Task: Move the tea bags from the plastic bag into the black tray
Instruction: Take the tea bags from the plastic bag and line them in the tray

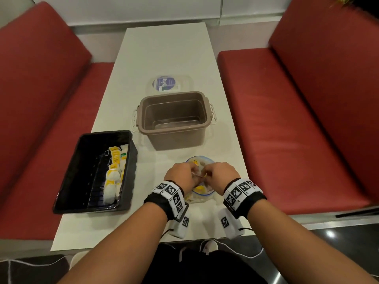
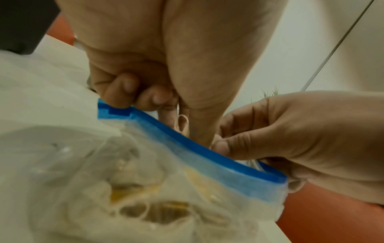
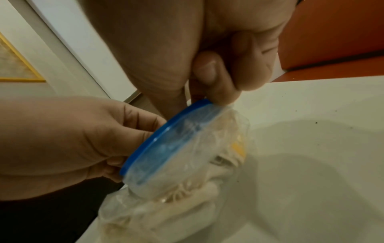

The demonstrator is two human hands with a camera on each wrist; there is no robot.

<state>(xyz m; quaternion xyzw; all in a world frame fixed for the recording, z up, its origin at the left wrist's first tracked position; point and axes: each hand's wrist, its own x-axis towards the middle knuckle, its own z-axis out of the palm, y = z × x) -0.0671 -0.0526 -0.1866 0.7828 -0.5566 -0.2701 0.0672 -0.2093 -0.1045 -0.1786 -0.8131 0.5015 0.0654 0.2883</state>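
**Both hands at the bag's mouth**

Low in the centre of the head view, the left hand (image 1: 180, 173) and right hand (image 1: 220, 174) each pinched the blue zip edge of the plastic bag (image 2: 187, 164) on the tabletop (image 1: 164, 58). Tea bags (image 2: 145, 205) remained inside; others lay in the black tray (image 1: 67, 175) at lower left. Best to spread the mouth wide, then lift bags by the body so the strings do not tangle.
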